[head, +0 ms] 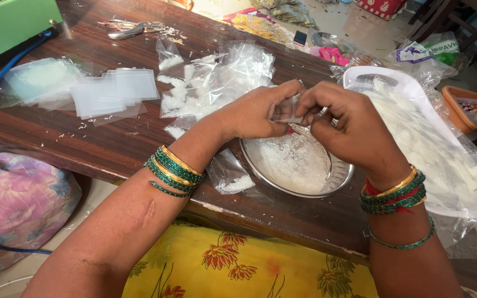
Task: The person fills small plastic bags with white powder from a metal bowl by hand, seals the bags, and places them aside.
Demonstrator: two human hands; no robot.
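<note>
My left hand [252,113] and my right hand [349,129] meet above a steel bowl [342,175] that holds white flakes. Both pinch a small clear plastic pouch [287,110] between fingertips, holding it over the bowl. Green and gold bangles ring both wrists. A filled clear pouch [228,174] lies on the dark wooden table [111,143] just left of the bowl, under my left wrist.
A heap of filled clear pouches [216,77] lies behind my hands. Empty flat pouches [111,91] are stacked at left. Scissors [133,28] rest at the table's back. A green machine [6,22] sits far left. A white tray [415,94] with white pieces in plastic stands at right.
</note>
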